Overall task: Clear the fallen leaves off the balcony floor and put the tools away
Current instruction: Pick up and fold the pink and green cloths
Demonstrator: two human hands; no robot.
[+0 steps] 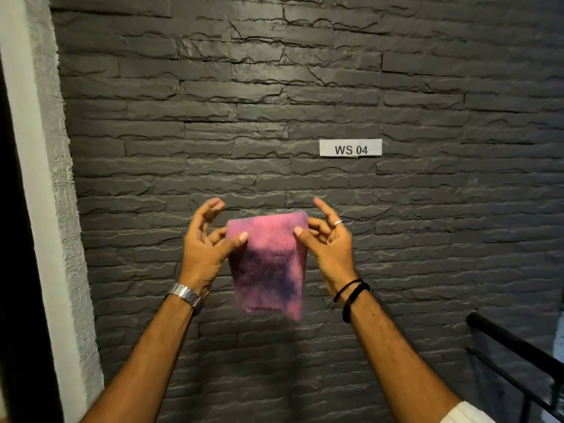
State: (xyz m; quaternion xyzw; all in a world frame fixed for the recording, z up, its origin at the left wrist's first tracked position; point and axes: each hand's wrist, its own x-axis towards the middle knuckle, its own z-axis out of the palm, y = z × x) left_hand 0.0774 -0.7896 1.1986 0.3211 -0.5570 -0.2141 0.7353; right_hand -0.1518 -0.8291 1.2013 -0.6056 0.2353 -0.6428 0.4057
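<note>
Before the dark stone wall [305,87], two hands, left hand [204,251] and right hand [329,246], pinch one pink cloth [268,264] between thumb and fingers [316,225].

One head-worn view faces a dark stone wall [305,87] close up and nearly straight on. The forearms enter from the frame's bottom edge, and a black railing [518,346] crosses the lower right corner.
</note>
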